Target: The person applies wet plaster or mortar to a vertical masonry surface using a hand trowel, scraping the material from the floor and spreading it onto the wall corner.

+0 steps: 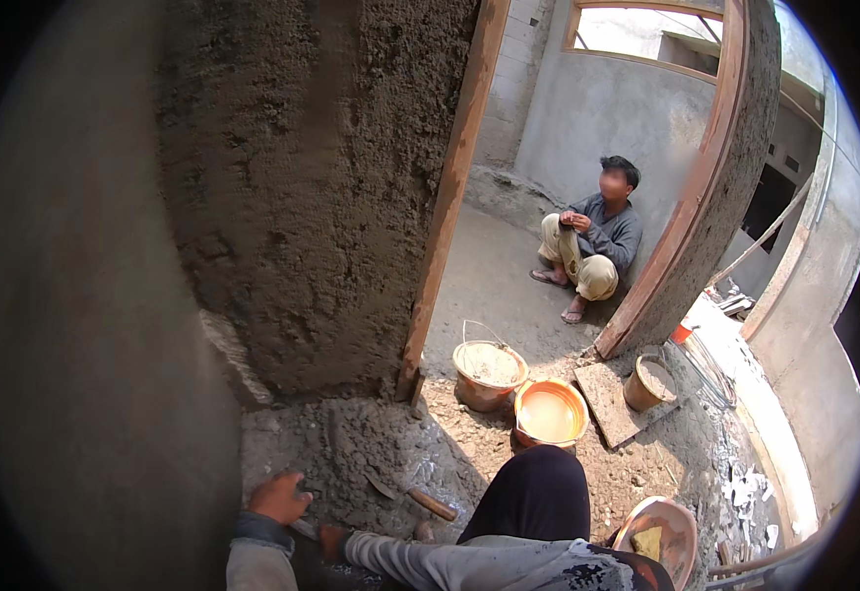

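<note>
I'd work the mortar in small, even passes, tight against the wall; it lies at the wall's foot, grey and lumpy, with a wooden-handled trowel on it. The left hand curves its fingers near it, the right hand is mostly hidden, and whether either grasps anything, I cannot tell.

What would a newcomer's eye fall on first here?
Probably the squatting person in a grey top and beige trousers, beyond the brown wooden doorpost. Next, the round, bright orange bucket of tan liquid right of centre, and the rough dark-grey wall left of that post.
</note>
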A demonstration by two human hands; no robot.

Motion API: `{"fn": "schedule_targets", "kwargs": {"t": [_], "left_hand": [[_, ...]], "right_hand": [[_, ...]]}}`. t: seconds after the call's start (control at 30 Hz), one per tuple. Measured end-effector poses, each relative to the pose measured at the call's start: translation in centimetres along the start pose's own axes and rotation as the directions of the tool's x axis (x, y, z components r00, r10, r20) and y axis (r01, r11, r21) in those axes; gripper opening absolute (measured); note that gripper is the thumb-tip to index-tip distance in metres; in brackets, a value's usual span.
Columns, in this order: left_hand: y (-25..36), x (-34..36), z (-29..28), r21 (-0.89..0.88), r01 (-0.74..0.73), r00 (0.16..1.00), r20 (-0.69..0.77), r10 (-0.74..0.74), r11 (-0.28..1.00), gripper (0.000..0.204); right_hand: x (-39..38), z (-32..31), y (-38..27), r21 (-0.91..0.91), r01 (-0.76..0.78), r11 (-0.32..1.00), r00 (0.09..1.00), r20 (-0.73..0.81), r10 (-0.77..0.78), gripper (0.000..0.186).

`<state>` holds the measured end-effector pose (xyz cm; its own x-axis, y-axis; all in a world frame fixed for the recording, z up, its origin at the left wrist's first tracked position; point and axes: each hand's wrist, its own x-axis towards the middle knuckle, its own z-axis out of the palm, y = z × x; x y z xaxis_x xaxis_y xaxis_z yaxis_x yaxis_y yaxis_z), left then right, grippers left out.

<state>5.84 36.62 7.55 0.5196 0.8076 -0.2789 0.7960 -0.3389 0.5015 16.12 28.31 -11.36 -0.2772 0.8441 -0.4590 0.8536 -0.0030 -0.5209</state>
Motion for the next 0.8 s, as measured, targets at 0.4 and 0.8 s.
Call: {"fn": "schedule_targets", "kwargs": {"t": [0.4,0.8], "left_hand": [[-1.1,0.0,0.1,0.037,0.012,0.991,0.133,-0.017,0.999,0.052],[1.4,0.4,0.1,0.096,0.068,0.977,0.196,-0.086,0.993,0.052]], "right_hand": [[0.1,0.3,1.4,0.002,0.031,1.0,0.999,0.017,-0.031,0.051],[-0.3,-1.1,2.8,-0.077,-0.02,0.997,0.99,0.14,0.031,0.043]]}}
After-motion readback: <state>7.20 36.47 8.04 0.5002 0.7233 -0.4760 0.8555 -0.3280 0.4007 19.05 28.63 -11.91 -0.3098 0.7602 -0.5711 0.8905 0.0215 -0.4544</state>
